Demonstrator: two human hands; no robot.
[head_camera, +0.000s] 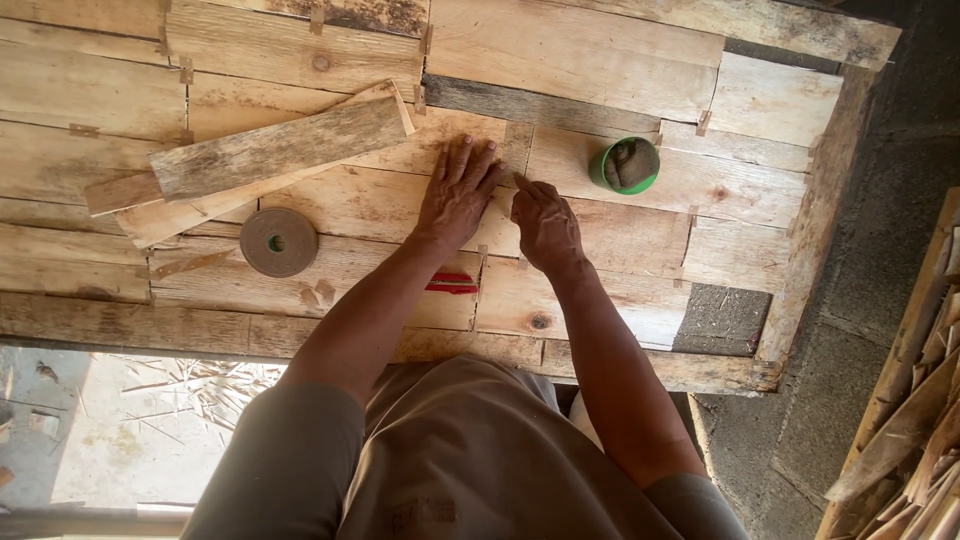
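Note:
My left hand lies flat, fingers spread, on a patchwork of thin pale wood sheets that covers the bench. My right hand sits just to its right, fingers curled, pressing with a fingertip on the seam between two sheets; whether it pinches a small strip of tape I cannot tell. A red tool lies on the sheets partly under my left forearm. A roll of brown tape rests flat to the left of my left hand.
A green round container with a brownish lump inside stands to the upper right of my hands. Loose wooden boards lie stacked at the left. Small tape pieces bridge many seams. Wood scraps pile up at the right, beyond the bench edge.

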